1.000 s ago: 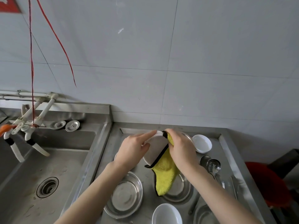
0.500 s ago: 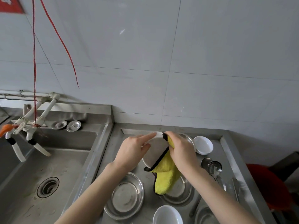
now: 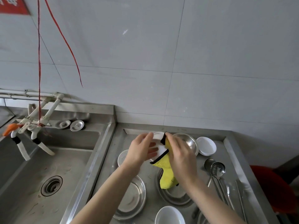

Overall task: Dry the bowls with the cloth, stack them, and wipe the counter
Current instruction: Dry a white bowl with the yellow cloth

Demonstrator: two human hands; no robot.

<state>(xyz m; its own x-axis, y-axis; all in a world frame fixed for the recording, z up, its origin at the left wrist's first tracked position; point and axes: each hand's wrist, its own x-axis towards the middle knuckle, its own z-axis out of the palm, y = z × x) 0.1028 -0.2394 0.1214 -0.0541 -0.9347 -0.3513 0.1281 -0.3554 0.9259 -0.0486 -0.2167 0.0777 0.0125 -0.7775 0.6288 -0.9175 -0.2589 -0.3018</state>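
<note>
**L hand (image 3: 139, 152) holds white bowl (image 3: 159, 149), R hand (image 3: 181, 157) pinches yellow cloth (image 3: 166, 175)**

Bowl tilted above counter (image 3: 113, 156), cloth over its rim, rest hanging. Just behind R hand: empty steel bowl (image 3: 191, 141); right of that, empty second white bowl (image 3: 207, 146). Below grip: steel plate (image 3: 174, 196). Red sign (image 3: 13, 5) far upper left, writing unreadable.

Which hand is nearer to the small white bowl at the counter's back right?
Right. The right hand, gripping the yellow cloth, is left of the small white bowl; the left hand is farther left, holding a tilted white bowl.
</note>
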